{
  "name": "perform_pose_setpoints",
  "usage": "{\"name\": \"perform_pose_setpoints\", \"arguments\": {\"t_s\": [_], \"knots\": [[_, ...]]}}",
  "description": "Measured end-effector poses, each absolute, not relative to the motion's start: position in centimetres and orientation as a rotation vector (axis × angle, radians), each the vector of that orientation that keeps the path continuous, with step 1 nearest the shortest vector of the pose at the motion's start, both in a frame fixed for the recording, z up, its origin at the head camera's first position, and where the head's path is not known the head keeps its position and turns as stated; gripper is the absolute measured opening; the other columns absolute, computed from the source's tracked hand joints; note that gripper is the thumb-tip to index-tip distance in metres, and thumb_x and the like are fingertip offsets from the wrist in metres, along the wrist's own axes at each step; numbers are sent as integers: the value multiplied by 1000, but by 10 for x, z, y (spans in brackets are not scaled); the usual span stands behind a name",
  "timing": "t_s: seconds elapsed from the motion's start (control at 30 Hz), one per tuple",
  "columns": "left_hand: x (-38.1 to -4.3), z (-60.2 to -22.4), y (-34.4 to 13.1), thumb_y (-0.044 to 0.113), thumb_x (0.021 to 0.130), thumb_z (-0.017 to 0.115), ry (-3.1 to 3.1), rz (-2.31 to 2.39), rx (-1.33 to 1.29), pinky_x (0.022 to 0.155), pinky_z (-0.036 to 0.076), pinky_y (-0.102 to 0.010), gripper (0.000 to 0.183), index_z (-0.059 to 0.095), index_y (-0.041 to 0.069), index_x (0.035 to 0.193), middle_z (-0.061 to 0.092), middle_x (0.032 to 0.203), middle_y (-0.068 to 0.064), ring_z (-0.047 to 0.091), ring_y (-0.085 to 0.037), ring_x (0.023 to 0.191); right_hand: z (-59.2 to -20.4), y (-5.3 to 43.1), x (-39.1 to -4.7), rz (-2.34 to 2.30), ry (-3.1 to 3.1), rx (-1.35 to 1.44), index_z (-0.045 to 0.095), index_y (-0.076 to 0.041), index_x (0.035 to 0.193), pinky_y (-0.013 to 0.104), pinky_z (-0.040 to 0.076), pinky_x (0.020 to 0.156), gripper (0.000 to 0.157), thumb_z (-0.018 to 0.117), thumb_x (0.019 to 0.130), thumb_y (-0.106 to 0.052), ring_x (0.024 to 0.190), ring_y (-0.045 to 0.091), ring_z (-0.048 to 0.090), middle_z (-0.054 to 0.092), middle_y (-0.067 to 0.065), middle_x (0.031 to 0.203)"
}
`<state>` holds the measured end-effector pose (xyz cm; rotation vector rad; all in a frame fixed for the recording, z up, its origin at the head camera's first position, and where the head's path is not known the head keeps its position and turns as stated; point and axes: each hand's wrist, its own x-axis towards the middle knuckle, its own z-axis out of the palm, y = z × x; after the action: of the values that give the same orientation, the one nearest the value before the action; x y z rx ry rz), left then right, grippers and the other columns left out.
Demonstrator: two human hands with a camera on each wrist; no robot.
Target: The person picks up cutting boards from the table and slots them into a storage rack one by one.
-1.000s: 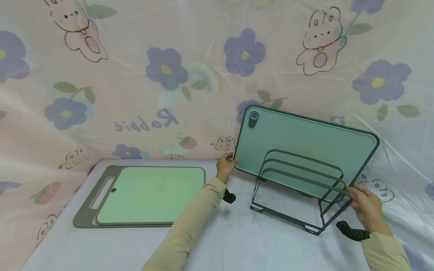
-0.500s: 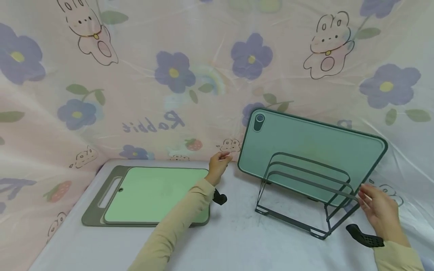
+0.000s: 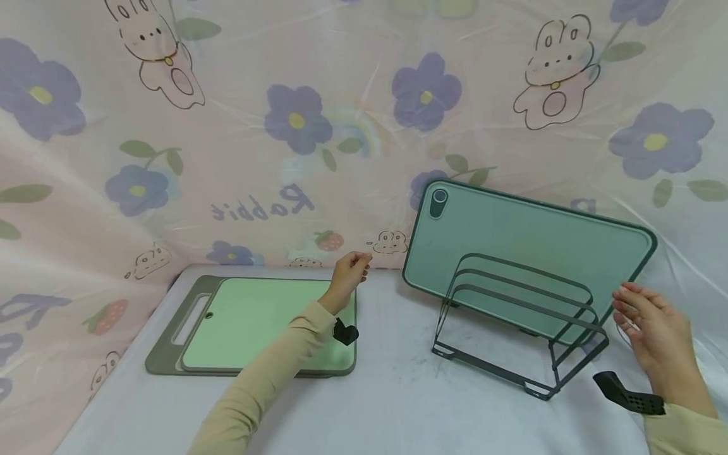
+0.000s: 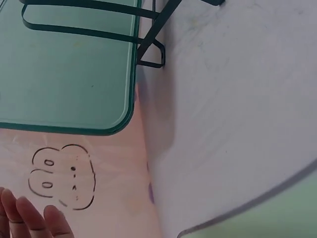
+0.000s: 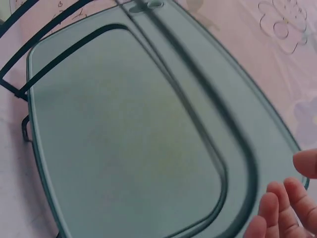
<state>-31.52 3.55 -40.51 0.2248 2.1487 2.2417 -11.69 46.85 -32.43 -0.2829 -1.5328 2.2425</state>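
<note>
A teal cutting board (image 3: pixel 512 221) stands on its long edge, leaning back in a dark metal rack (image 3: pixel 483 367). My right hand (image 3: pixel 662 338) is by the rack's right end, fingers slightly bent, holding nothing; in the right wrist view its fingertips (image 5: pixel 277 191) appear near the board's edge. My left hand (image 3: pixel 345 280), also holding nothing, hovers around the far right corner of a light green cutting board (image 3: pixel 256 316), its fingers loosely curled. Beneath that board lies a larger grey-green cutting board (image 3: pixel 165 357) with a long handle slot at its left end.
Both stacked boards lie flat on the white-covered table (image 3: pixel 398 404). Behind everything hangs a pink curtain (image 3: pixel 352 63) printed with rabbits and flowers, close to the table's back edge and the teal board. A black wrist mount (image 3: pixel 628 395) shows under the right wrist.
My left hand has let go of the teal board's left edge and moved left toward the flat boards. My right hand has drawn away from the rack's right end. The teal board stays in the rack.
</note>
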Motion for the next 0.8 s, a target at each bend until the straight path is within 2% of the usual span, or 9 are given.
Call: {"name": "perform_pose_setpoints", "arguments": {"t_s": [0.17, 0.3, 0.47, 0.67, 0.8], "knots": [[-312, -397, 18, 28, 99, 58, 2200, 2179, 284, 70, 49, -30, 27, 61, 1, 103, 59, 92, -9, 54, -21, 80, -315, 461, -119, 2195, -1530, -148, 66, -9, 105, 18, 51, 66, 12, 63, 94, -5, 83, 9, 61, 65, -1, 96], [-308, -389, 5, 30, 99, 59, 2228, 2121, 318, 69, 49, -28, 28, 62, 4, 108, 57, 94, -8, 53, -18, 80, -309, 452, -121, 2150, -1565, -77, 64, -9, 110, 17, 50, 69, 18, 60, 95, -1, 85, 8, 61, 61, -1, 103], [-303, -381, -13, 30, 100, 57, 2293, 2018, 407, 73, 50, -31, 28, 60, 6, 114, 54, 98, -7, 52, -19, 83, -303, 436, -126, 2175, -1568, 70, 64, -6, 112, 18, 50, 72, 22, 55, 96, 5, 87, 11, 62, 62, 3, 103], [-296, -373, -40, 35, 101, 54, 2331, 1934, 486, 82, 48, -43, 37, 54, 8, 125, 54, 107, -8, 52, -22, 87, -298, 417, -133, 2179, -1669, 209, 62, -6, 116, 18, 47, 76, 26, 51, 97, 8, 89, 11, 61, 65, 4, 101], [-294, -370, -54, 37, 101, 53, 2360, 1895, 528, 81, 48, -39, 41, 52, 7, 128, 54, 110, -9, 51, -23, 89, -296, 405, -136, 2051, -1831, 237, 60, -10, 120, 16, 43, 77, 28, 53, 97, 5, 92, 8, 58, 64, -1, 104]]}}
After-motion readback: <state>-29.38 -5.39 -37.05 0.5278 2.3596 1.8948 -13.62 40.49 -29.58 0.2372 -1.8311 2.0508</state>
